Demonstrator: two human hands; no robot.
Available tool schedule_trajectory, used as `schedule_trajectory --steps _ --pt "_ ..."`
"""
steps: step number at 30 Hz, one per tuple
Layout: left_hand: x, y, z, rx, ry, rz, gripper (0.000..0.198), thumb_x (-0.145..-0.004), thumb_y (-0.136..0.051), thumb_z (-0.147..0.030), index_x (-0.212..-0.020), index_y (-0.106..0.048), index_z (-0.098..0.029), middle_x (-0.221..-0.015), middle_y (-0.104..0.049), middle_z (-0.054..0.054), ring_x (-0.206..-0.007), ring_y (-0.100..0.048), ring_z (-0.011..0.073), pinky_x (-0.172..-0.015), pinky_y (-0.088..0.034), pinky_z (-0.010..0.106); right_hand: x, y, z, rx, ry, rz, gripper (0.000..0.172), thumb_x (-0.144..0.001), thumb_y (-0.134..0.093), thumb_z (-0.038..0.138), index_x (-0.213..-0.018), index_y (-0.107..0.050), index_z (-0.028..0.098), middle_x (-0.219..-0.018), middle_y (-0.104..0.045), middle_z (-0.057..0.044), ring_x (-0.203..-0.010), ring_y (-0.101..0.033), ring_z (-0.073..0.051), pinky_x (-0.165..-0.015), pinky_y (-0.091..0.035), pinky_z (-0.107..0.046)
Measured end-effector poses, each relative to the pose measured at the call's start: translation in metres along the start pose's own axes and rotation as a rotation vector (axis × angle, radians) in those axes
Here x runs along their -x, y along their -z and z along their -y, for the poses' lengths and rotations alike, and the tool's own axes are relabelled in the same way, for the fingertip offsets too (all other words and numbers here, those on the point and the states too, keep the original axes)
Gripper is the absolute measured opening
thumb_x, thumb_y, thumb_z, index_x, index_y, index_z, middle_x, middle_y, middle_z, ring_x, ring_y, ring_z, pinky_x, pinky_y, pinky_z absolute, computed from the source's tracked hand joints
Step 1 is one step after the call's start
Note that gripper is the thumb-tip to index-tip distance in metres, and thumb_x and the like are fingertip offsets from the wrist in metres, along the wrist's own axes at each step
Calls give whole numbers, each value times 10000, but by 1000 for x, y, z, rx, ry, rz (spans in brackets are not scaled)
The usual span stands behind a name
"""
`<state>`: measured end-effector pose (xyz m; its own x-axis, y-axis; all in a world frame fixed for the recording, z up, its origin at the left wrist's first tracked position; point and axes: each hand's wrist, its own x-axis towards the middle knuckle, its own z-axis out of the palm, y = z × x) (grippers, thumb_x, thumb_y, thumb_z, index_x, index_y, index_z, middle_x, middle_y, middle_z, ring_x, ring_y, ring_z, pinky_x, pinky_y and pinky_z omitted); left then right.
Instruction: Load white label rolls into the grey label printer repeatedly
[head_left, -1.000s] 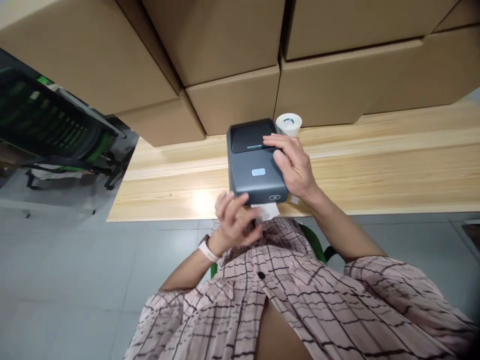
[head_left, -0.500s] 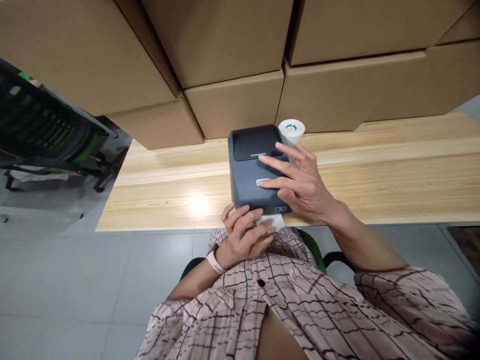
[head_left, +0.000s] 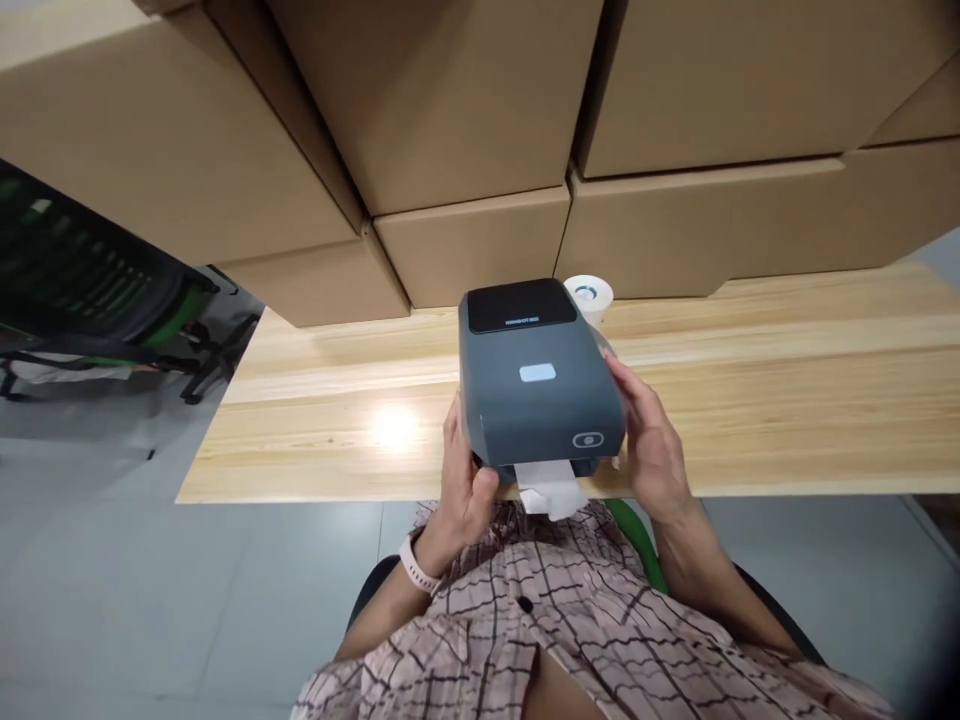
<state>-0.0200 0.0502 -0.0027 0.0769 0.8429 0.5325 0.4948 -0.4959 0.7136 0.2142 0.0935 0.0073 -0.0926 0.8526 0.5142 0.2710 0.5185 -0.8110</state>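
A dark grey label printer stands at the front of the wooden table, its black window on top and a light button in the middle. White label paper sticks out of its front slot, crumpled at the end and hanging over the table edge. My left hand grips the printer's left side, thumb at the lower front corner. On the opposite side my right hand holds the printer, its fingertips partly hidden behind the casing. A white paper roll is upright just behind the printer's right rear corner.
Large cardboard boxes are stacked along the back of the wooden table. A dark chair with green parts stands on the left. The table's front edge runs close to my body.
Both hands have moved to the printer's sides: the right from the top button, the left from the paper at the slot. The printer's front now appears raised and nearer to me.
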Motion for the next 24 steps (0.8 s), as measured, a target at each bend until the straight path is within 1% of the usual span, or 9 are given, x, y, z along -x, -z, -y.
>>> schedule_trajectory --steps 2,4,6,9,13,16,18,21,24 --pt "-8 2 -2 -31 -71 -85 651 -1118 -294 -599 -1733 -357 -396 -1719 -519 84 -1641 -426 336 -1328 -403 587 3 1 2 37 -3 10 698 -1126 -205 623 -1771 -296 372 -1807 -401 -41 -1655 -421 -340 -1333 -443 -611" --pt "-21 4 -2 -47 -100 -225 571 -1123 -338 -551 -1634 -524 -379 -1599 -622 83 -1539 -525 327 -1275 -443 561 -7 5 8 109 57 32 741 -1112 -196 673 -1784 -260 368 -1816 -383 -45 -1671 -387 -360 -1353 -405 -626" --pt "-40 7 3 -25 -71 -351 466 -1128 -384 -493 -1480 -659 -362 -1448 -700 72 -1396 -617 288 -1186 -505 507 -27 10 14 167 138 77 798 -1080 -226 756 -1786 -237 385 -1822 -370 -37 -1692 -335 -376 -1380 -341 -647" --pt "-76 8 20 46 46 -426 318 -1122 -466 -435 -1231 -747 -335 -1262 -760 49 -1266 -676 248 -1134 -526 466 -72 12 17 189 247 117 863 -1043 -312 818 -1789 -156 413 -1852 -297 -43 -1705 -298 -384 -1394 -294 -652" --pt "-110 2 54 230 244 -367 267 -1031 -644 -440 -1224 -719 -271 -1343 -738 92 -1350 -666 263 -1200 -497 470 -140 -1 10 121 385 33 796 -1078 -378 749 -1765 -143 422 -1852 -288 -68 -1680 -364 -343 -1387 -320 -603" --pt "-111 -5 70 376 404 -235 508 -913 -783 -474 -1366 -661 -278 -1552 -646 129 -1474 -597 324 -1241 -466 526 -185 -13 4 175 404 -59 816 -1085 -358 743 -1769 -151 348 -1870 -230 -61 -1723 -257 -312 -1417 -253 -572" --pt "-104 -7 72 446 483 -136 699 -861 -834 -529 -1474 -597 -291 -1666 -556 142 -1528 -551 363 -1256 -455 565 -207 -18 0 255 357 -80 805 -1096 -305 730 -1778 -73 371 -1878 -196 7 -1745 -179 -257 -1430 -227 -544" --pt "-96 -6 65 499 516 -28 839 -856 -847 -571 -1573 -522 -280 -1724 -494 152 -1586 -490 369 -1308 -411 562 -227 -22 -11 336 282 -54 741 -1128 -228 658 -1761 83 429 -1877 -151 98 -1742 -157 -157 -1436 -236 -490" --pt "-95 -4 56 543 525 16 901 -867 -841 -585 -1628 -472 -276 -1744 -474 146 -1630 -439 361 -1346 -377 542 -235 -20 -25 342 304 46 749 -1147 -214 622 -1738 197 416 -1888 -80 98 -1746 -120 -133 -1433 -239 -512"
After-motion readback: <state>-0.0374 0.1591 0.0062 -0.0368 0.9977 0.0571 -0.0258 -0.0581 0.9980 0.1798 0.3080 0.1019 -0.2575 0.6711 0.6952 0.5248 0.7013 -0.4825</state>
